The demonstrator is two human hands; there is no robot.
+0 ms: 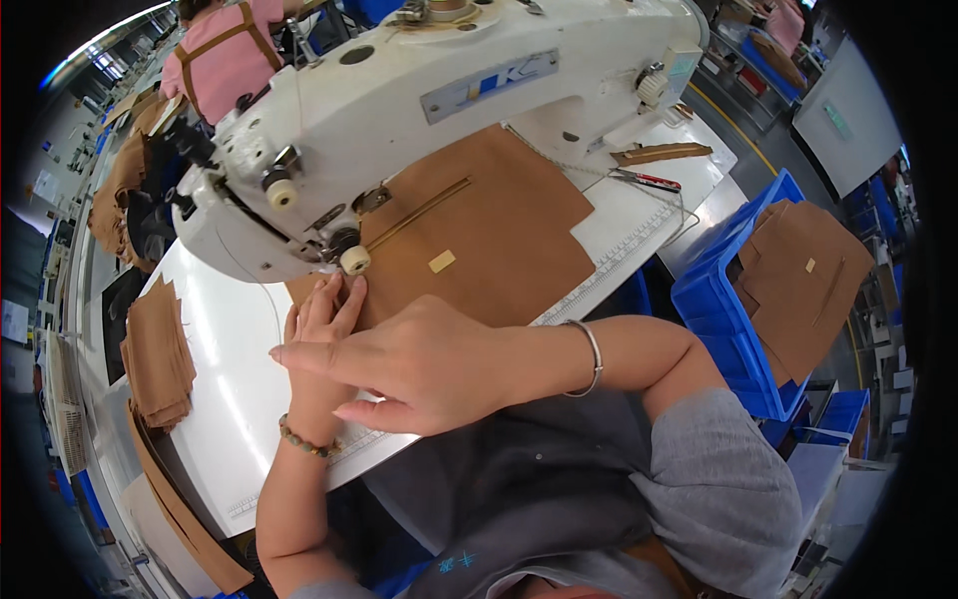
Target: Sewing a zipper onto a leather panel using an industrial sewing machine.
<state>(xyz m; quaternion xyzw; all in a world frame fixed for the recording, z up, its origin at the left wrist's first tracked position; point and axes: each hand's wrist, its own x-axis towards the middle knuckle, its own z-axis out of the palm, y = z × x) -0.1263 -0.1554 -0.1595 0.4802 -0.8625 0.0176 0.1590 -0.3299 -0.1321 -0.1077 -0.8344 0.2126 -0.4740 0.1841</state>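
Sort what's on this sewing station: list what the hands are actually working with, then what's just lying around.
In use:
left hand and right hand, laid over each other at the needle
brown fabric panel under the presser foot
white sewing machine

Lying about:
stack of brown cut pieces
blue bin with brown panels
red-handled tool

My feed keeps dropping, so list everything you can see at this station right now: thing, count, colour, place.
sewing machine: one, white, across the table top
brown fabric panel: one, tan-brown with a small pale tag, under the machine arm
stack of fabric pieces: one pile, brown, table's left edge
blue bin: one, right of the table, holding brown panels
small snips: one, red handle, far right of the table
table: one, white, ruler strip along its near edge
co-worker: one, pink top, beyond the machine
left hand: fingers on the fabric by the presser foot, beaded bracelet
right hand: crossed over the left, silver bangle
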